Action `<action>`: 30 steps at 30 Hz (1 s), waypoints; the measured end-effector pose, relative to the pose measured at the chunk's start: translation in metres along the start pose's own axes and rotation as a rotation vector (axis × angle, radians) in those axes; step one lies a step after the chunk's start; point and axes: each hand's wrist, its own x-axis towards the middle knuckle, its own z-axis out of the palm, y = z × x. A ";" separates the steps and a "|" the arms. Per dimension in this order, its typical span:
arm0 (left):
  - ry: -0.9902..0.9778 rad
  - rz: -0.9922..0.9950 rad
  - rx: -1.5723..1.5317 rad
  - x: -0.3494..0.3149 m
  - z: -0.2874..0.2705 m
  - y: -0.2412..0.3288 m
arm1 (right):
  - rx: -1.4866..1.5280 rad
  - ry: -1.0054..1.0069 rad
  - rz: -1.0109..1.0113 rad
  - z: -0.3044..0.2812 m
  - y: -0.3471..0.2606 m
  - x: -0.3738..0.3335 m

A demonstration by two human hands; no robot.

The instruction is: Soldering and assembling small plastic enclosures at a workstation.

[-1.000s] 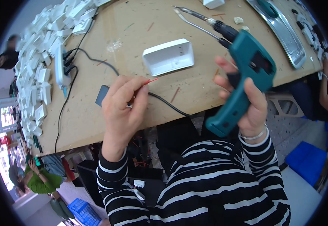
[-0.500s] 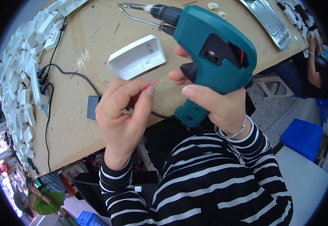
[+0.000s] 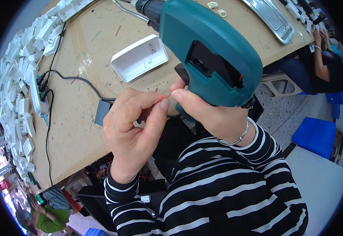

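Note:
A short thin red wire is pinched between the thumb and forefinger of my left hand. My right hand is closed round the handle of a teal soldering gun, whose black nose points to the upper left and whose tip runs out at the top edge. The right thumb and a fingertip also close on the free end of the red wire, so both hands meet at it. Just beyond my hands, an open white plastic housing lies on the table, its hollow side up.
White housings are heaped along the table's left edge. Beside them lie a power strip and black cables. A dark flat block lies left of my hand. At the far right are a metal tray and another person's arm.
My right hand has brought the soldering gun left and closer, and its thumb and finger now grip the wire's end. My left hand has shifted slightly right and down.

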 end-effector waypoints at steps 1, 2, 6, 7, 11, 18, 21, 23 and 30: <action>-0.010 0.023 0.025 0.000 -0.001 -0.001 | 0.046 0.009 0.053 0.001 -0.004 0.001; -0.007 0.023 0.023 -0.001 -0.001 -0.001 | 0.093 0.019 0.107 0.002 -0.007 0.002; -0.010 0.005 -0.034 -0.001 -0.001 -0.003 | 0.408 0.084 0.298 0.006 -0.010 0.006; -0.022 -0.011 -0.080 -0.001 -0.001 -0.004 | 0.438 0.105 0.312 0.006 -0.010 0.006; 0.004 0.007 -0.001 0.000 0.003 -0.002 | 0.283 0.089 0.132 0.000 -0.002 0.003; -0.004 0.123 0.214 0.003 0.007 -0.004 | -0.327 -0.003 -0.025 -0.009 -0.005 -0.005; 0.000 0.149 0.182 0.005 0.009 -0.006 | -0.289 -0.017 0.002 -0.008 -0.002 -0.005; 0.016 0.176 0.173 0.005 0.009 -0.005 | -0.259 -0.031 0.015 -0.008 -0.001 -0.005; -0.031 0.177 0.180 0.008 0.008 -0.006 | -0.178 -0.066 0.051 -0.007 0.004 -0.005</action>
